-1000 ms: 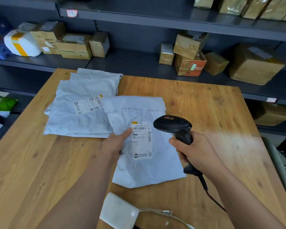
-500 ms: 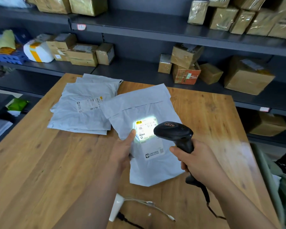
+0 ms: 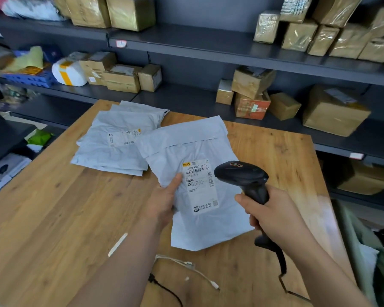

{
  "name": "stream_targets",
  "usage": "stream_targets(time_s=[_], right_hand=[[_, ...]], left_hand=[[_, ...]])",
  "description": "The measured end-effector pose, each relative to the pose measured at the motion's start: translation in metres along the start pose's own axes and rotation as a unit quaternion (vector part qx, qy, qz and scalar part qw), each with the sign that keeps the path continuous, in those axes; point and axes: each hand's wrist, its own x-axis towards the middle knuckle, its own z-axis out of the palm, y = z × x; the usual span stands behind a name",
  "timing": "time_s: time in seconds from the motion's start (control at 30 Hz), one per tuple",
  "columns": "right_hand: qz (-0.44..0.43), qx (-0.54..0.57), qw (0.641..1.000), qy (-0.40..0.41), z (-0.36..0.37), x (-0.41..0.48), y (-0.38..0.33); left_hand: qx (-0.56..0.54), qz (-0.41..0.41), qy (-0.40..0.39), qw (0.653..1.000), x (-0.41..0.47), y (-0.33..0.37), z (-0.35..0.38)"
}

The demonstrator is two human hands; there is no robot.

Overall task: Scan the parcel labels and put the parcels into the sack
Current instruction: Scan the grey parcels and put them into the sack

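Left hand (image 3: 164, 200) grips grey parcel (image 3: 197, 180) beside label (image 3: 201, 187); right hand (image 3: 273, 216) clasps scanner (image 3: 242, 173).

A: Pale grey plastic mailer parcel (image 3: 200, 229) in front?
B: One.
A: Stack (image 3: 111, 151) of the same grey mailers?
B: At least three; exact number unclear.
A: Black handheld barcode scanner (image 3: 242, 173)?
B: One.
A: Taped cardboard boxes (image 3: 335, 110), right cluster on the middle shelf (image 3: 186, 100)?
B: Five.
A: Hands?
B: Two: left hand (image 3: 162, 202), right hand (image 3: 275, 216).
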Motion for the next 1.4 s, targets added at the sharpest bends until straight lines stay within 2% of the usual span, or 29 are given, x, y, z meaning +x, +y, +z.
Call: stream_targets(time_s=[0.17, 0.3, 0.43, 0.7, 0.87, 1.03, 1.2, 1.4], right_hand=[[0.009, -0.008, 0.998, 0.058, -0.036, -0.016, 0.017], [0.032, -0.021, 0.989, 0.145, -0.072, -0.038, 0.034], [0.069, -0.008, 0.972, 0.225, -0.114, -0.067, 0.06], [0.111, 0.002, 0.947, 0.3, -0.205, -0.108, 0.144], [0.128, 0.025, 0.946, 0.298, -0.275, -0.115, 0.205], [0.146, 0.05, 0.953, 0.261, -0.349, -0.107, 0.264], [0.168, 0.048, 0.957, 0.234, -0.401, -0.09, 0.323], [0.192, 0.064, 0.956, 0.213, -0.426, -0.056, 0.387]], left_hand=[[-0.003, 0.017, -0.003, 1.0, -0.01, -0.003, 0.019], [0.015, 0.003, -0.064, 0.998, -0.014, -0.011, 0.056], [0.039, -0.048, -0.123, 0.99, -0.018, -0.03, 0.108], [0.106, -0.063, -0.177, 0.976, -0.046, -0.106, 0.226], [0.149, -0.1, -0.2, 0.963, -0.065, -0.178, 0.311], [0.193, -0.144, -0.156, 0.958, -0.073, -0.257, 0.383], [0.229, -0.203, -0.13, 0.943, -0.063, -0.328, 0.424], [0.276, -0.228, -0.074, 0.931, -0.019, -0.399, 0.446]])
